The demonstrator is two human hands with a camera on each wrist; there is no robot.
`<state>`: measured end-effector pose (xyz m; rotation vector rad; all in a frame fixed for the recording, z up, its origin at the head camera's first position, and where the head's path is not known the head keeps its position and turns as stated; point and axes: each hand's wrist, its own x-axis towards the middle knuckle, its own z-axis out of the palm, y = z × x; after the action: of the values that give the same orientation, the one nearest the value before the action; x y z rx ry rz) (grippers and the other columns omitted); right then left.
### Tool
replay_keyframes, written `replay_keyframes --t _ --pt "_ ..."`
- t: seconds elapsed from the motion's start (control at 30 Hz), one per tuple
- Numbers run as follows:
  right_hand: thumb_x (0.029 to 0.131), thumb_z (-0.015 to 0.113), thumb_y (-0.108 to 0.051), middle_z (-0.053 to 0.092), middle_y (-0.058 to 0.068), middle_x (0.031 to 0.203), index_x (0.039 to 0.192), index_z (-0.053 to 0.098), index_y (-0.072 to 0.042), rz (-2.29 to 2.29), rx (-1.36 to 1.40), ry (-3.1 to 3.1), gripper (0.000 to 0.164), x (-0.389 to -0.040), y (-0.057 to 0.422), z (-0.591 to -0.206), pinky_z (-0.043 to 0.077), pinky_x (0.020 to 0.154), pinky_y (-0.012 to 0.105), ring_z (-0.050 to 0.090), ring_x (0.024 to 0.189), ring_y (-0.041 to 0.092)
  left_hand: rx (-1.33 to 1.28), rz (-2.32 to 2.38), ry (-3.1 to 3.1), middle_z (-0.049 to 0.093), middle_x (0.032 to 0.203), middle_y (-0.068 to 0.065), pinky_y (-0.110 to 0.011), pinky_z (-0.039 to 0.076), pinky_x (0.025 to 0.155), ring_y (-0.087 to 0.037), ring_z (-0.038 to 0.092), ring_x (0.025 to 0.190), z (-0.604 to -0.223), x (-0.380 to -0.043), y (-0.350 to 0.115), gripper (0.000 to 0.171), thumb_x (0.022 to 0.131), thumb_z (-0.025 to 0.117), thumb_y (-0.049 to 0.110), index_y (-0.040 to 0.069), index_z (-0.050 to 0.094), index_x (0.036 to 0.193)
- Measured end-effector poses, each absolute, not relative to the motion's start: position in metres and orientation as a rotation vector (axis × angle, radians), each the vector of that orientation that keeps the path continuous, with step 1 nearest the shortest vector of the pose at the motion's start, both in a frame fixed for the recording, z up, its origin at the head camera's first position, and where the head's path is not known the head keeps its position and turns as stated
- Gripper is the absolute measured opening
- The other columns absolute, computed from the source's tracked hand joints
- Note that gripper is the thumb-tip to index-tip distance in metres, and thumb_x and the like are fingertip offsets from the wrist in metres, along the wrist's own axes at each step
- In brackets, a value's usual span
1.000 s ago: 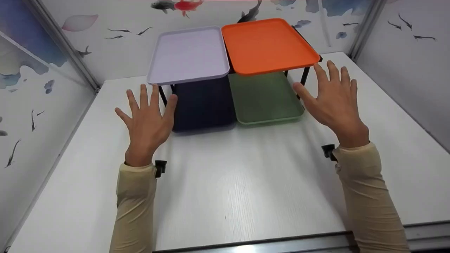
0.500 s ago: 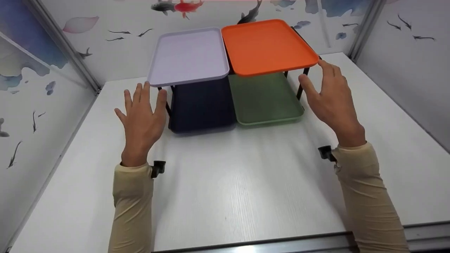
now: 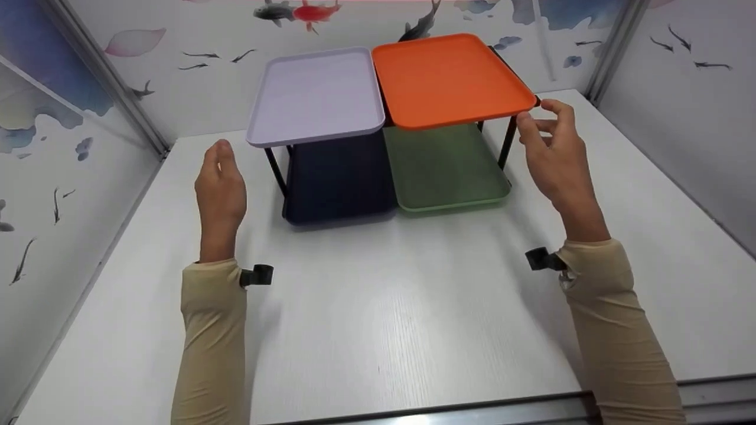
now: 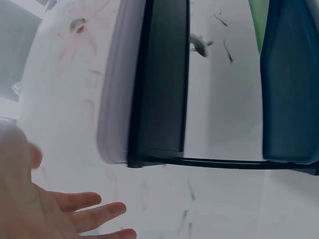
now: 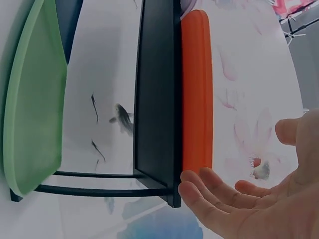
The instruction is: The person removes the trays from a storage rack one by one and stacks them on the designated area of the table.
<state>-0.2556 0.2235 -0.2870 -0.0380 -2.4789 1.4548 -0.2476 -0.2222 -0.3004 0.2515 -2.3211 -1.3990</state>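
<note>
A black two-tier rack bears a lavender tray and an orange tray side by side on top. Below them lie a dark navy tray at left and a green tray at right. My left hand hovers left of the rack, apart from the lavender tray, its fingers loosely extended and holding nothing. My right hand is at the orange tray's front right corner. In the right wrist view, its bent fingertips come right up to that tray's edge, while the thumb stands away.
The rack stands toward the back of a white table. White panels with painted fish enclose it at the back and both sides. A metal rail runs along the front edge.
My left hand has drawn away leftward from the lavender tray's corner, its spread fingers coming together. My right hand's fingers have bent inward beside the orange tray's corner. The trays stay put.
</note>
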Motion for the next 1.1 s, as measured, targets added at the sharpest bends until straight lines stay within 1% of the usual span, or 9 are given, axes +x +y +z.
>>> replay_keyframes --t 0.13,0.23,0.37,0.47,0.63,0.77,0.87,1.0,1.1 --pt "0.104 0.041 -0.061 0.052 0.016 0.15 0.16 0.019 -0.02 1.563 -0.057 -2.451 0.073 -0.262 0.222 -0.29 0.047 0.107 0.044 0.058 0.125 0.026 0.317 -1.551 -2.209 0.044 0.159 -0.004 -0.03 0.026 0.123 -0.015 0.032 0.151 -0.304 -0.265 -0.227 0.065 0.111 0.015 0.051 0.013 0.039 0.158" --pt "0.104 0.042 -0.058 0.054 0.016 0.144 0.16 0.017 -0.021 1.656 -0.071 -2.416 0.071 -0.269 0.221 -0.293 0.05 0.106 0.04 0.061 0.12 0.024 0.343 -1.676 -2.123 0.048 0.155 -0.005 -0.031 0.031 0.12 -0.018 0.039 0.145 -0.308 -0.277 -0.228 0.062 0.112 0.016 0.049 0.015 0.042 0.156" --pt "0.105 0.043 -0.056 0.057 0.008 0.126 0.16 0.014 -0.023 1.763 -0.093 -2.354 0.07 -0.279 0.219 -0.296 0.052 0.103 0.036 0.064 0.114 0.021 0.335 -1.834 -2.06 0.046 0.155 -0.008 -0.033 0.033 0.118 -0.023 0.043 0.139 -0.315 -0.294 -0.226 0.058 0.112 0.019 0.047 0.017 0.04 0.157" --pt "0.105 0.043 -0.055 0.056 0.003 0.118 0.159 0.012 -0.024 1.831 -0.112 -2.311 0.069 -0.284 0.217 -0.296 0.053 0.099 0.033 0.066 0.109 0.02 0.321 -1.915 -2.05 0.042 0.158 -0.008 -0.037 0.032 0.119 -0.025 0.042 0.141 -0.32 -0.305 -0.225 0.057 0.112 0.021 0.047 0.021 0.035 0.16" --pt "0.105 0.044 -0.054 0.057 0.005 0.121 0.16 0.01 -0.026 1.889 -0.13 -2.257 0.07 -0.291 0.212 -0.294 0.053 0.101 0.035 0.068 0.107 0.02 0.247 -2.049 -1.986 0.034 0.164 -0.009 -0.045 0.029 0.123 -0.028 0.037 0.148 -0.327 -0.317 -0.225 0.056 0.111 0.023 0.05 0.026 0.029 0.163" --pt "0.106 0.045 -0.051 0.057 0.007 0.126 0.161 0.01 -0.027 1.904 -0.129 -2.223 0.07 -0.296 0.205 -0.291 0.053 0.104 0.038 0.069 0.105 0.02 0.17 -2.147 -1.891 0.036 0.163 -0.008 -0.046 0.029 0.123 -0.028 0.04 0.148 -0.332 -0.323 -0.226 0.053 0.112 0.028 0.048 0.026 0.036 0.16" --pt "0.106 0.046 -0.049 0.055 0.012 0.135 0.162 0.011 -0.026 1.919 -0.134 -2.204 0.07 -0.299 0.2 -0.289 0.054 0.102 0.037 0.07 0.105 0.021 0.129 -2.174 -1.844 0.04 0.16 -0.005 -0.044 0.032 0.122 -0.026 0.044 0.145 -0.335 -0.327 -0.225 0.05 0.112 0.032 0.046 0.027 0.042 0.156" --pt "0.106 0.049 -0.045 0.048 0.015 0.148 0.162 0.013 -0.023 1.957 -0.154 -2.162 0.07 -0.304 0.194 -0.289 0.054 0.097 0.033 0.069 0.105 0.022 0.079 -2.181 -1.816 0.041 0.16 -0.002 -0.042 0.034 0.121 -0.027 0.042 0.147 -0.338 -0.33 -0.223 0.048 0.112 0.034 0.047 0.029 0.046 0.154" --pt "0.106 0.051 -0.041 0.044 0.015 0.154 0.161 0.015 -0.024 1.972 -0.173 -2.117 0.068 -0.307 0.192 -0.29 0.054 0.095 0.032 0.068 0.102 0.021 0.051 -2.193 -1.796 0.042 0.158 -0.001 -0.042 0.032 0.122 -0.026 0.04 0.148 -0.339 -0.331 -0.222 0.047 0.11 0.037 0.049 0.031 0.05 0.151"
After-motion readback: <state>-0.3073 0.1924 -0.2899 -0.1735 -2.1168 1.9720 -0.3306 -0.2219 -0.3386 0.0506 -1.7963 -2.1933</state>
